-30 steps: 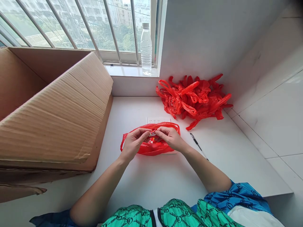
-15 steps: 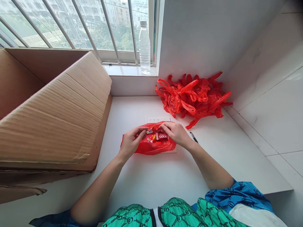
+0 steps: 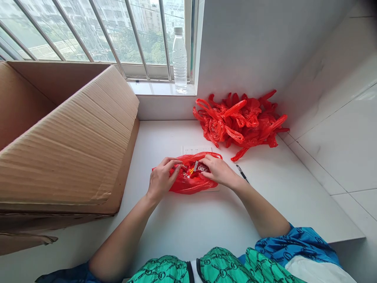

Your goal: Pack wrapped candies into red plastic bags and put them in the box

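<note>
A red plastic bag (image 3: pixel 193 188) lies with its mouth spread on the white surface, holding several small wrapped snacks (image 3: pixel 187 169). My left hand (image 3: pixel 163 177) is curled over the bag's left side, thumb and fingers closed around the thin plastic, with the fingertips reaching inside. On the right, my right hand (image 3: pixel 219 169) has its fingers in the bag's mouth, closed on a dark red snack packet (image 3: pixel 202 166) with white print; its fingertips are partly hidden. Beneath the bag is a printed white sheet (image 3: pixel 196 149), mostly covered.
A large open cardboard box (image 3: pixel 73 145) stands at left. Crumpled red plastic bags (image 3: pixel 241 120) are heaped by the back wall. A black pen (image 3: pixel 242 173) lies right of my hand. On the sill stands a water bottle (image 3: pixel 180 61) before the barred window.
My right hand has come down slightly into the bag, onto the dark red packet, which has tilted. My left hand has shifted a little left, and the bag's rim has moved.
</note>
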`<state>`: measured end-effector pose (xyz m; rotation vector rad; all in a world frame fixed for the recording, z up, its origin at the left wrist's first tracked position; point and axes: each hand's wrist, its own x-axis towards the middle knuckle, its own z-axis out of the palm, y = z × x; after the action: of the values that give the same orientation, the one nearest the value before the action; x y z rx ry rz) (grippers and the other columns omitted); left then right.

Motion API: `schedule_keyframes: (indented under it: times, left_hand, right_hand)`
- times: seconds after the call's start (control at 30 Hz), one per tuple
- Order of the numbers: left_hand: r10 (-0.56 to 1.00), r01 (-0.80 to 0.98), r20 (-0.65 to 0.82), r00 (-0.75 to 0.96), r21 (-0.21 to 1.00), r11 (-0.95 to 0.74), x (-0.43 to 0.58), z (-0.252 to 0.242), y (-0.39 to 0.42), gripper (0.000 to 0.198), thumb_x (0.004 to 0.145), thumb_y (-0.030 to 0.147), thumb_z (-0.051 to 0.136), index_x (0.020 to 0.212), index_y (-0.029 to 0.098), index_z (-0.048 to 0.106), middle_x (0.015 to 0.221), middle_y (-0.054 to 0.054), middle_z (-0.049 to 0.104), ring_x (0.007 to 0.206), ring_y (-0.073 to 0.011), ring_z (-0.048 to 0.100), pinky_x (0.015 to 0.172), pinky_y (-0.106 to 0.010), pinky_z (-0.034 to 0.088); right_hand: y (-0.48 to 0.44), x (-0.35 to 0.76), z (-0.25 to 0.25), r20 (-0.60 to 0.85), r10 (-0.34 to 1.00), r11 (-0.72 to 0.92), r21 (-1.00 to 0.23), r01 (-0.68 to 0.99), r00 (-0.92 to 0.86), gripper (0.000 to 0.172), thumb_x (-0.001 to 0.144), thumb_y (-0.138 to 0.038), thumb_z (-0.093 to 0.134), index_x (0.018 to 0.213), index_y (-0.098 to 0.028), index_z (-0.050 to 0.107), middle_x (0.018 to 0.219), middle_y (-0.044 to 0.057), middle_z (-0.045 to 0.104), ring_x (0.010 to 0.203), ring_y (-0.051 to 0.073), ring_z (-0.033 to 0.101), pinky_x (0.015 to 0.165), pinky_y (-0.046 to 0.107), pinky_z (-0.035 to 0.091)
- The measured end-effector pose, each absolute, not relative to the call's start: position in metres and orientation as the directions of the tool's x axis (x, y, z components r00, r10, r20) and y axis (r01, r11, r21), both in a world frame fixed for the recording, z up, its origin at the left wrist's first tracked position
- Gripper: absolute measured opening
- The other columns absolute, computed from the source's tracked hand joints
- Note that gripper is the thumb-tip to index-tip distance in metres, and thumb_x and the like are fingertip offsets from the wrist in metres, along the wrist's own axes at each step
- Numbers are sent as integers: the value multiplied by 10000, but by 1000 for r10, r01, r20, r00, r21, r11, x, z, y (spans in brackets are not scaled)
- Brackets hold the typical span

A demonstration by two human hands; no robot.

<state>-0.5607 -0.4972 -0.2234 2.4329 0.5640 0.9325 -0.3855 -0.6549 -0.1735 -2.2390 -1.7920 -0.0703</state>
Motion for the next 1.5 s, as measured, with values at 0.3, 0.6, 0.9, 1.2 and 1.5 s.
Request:
schedule_keyframes:
  times: [0.3, 0.6, 0.9, 1.2, 1.5]
  left_hand:
    - [386, -88, 567, 727, 635, -767, -563, -213, -518, 253, 934, 427, 589, 1029, 210, 679, 941, -32, 699, 780, -147, 637, 691, -255, 496]
    - [487, -209, 315, 814, 943, -261, -562, -211, -516, 310, 921, 455, 599, 1029, 181, 698, 841, -32, 691, 704, -139, 622, 671, -254, 516]
    - [493, -215, 369, 788, 915, -340, -560, -218, -511, 343, 959, 453, 540, 1107, 195, 711, 948, -49, 705, 828, -167, 639, 716, -261, 518]
    - [415, 124, 403, 816, 578, -807, -557, -231, -508, 348, 983, 404, 477, 1281, 284, 610, 1093, -23, 713, 967, -210, 670, 774, -321, 525]
    - [393, 191, 387, 834, 466, -864, -553, -239, -508, 362, 996, 451, 439, 1301, 379, 620, 1476, -37, 479, 1222, -258, 587, 807, -371, 572]
  right_hand:
    - [-651, -406, -169, 280, 888, 0, -794, 608, 365, 323, 873, -528, 645, 805, -225, 558, 710, -28, 607, 663, 150, 602, 614, 268, 483]
    - [-644, -404, -175, 218, 919, 84, -922, 379, 328, 420, 928, -578, 536, 752, -208, 631, 763, 11, 645, 733, 173, 659, 715, 311, 569]
    - [-646, -400, -175, 266, 910, 54, -838, 544, 319, 441, 990, -506, 440, 704, -198, 573, 689, -2, 564, 671, 146, 567, 633, 262, 494]
    - [-641, -378, -194, 386, 867, -292, -118, 949, 315, 179, 976, -212, 496, 1063, -197, 652, 1062, 67, 707, 951, 211, 630, 752, 306, 455]
    - [-634, -372, -207, 360, 889, -335, 89, 938, 284, 268, 953, -233, 551, 1211, -229, 623, 1163, 56, 688, 976, 224, 618, 654, 304, 427]
